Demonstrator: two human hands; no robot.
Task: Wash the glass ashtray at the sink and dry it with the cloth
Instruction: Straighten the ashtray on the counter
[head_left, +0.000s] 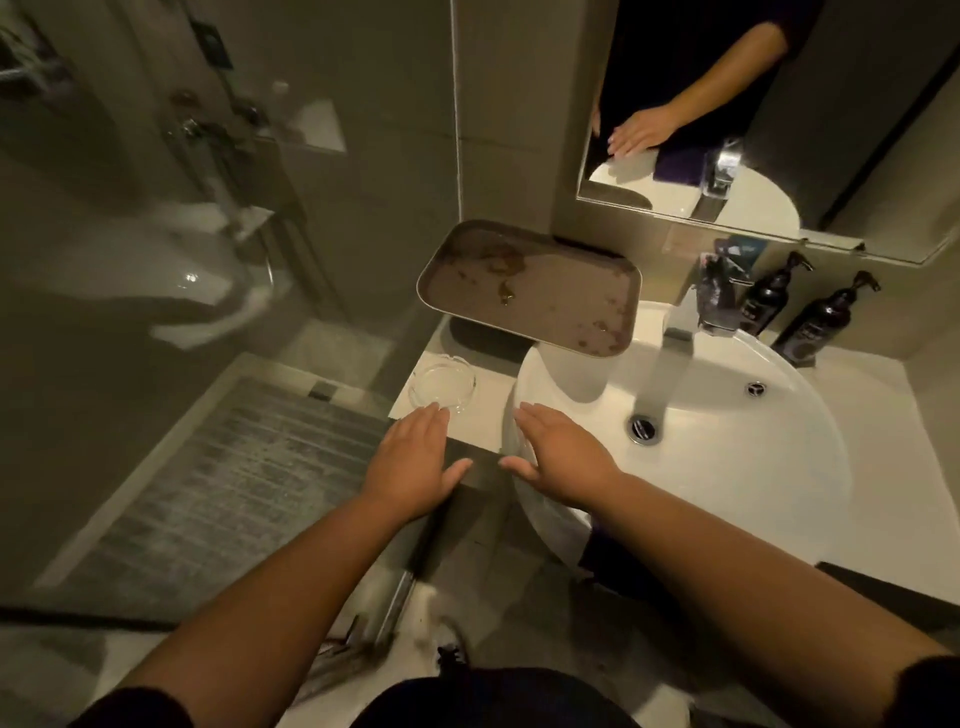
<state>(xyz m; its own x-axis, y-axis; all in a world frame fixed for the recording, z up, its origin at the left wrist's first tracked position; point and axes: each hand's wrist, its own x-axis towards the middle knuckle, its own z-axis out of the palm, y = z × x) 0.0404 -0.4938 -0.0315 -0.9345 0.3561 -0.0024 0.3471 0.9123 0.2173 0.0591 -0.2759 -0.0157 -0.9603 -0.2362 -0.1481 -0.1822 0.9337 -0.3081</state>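
No text can be read anywhere in view. The two dark plastic pump bottles (800, 317) standing just right of the chrome faucet (675, 332) carry pale labels, but the print is too small and blurred to make out.

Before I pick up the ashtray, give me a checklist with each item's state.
1. Ashtray in reach on the counter, left of the sink: ok.
2. Left hand free, fingertips at the ashtray's near rim: ok.
3. Right hand free, over the sink's edge: ok.
4. Basin clear under the tap: ok.
5. Water running: cannot tell.
6. Cloth in sight: not ok.
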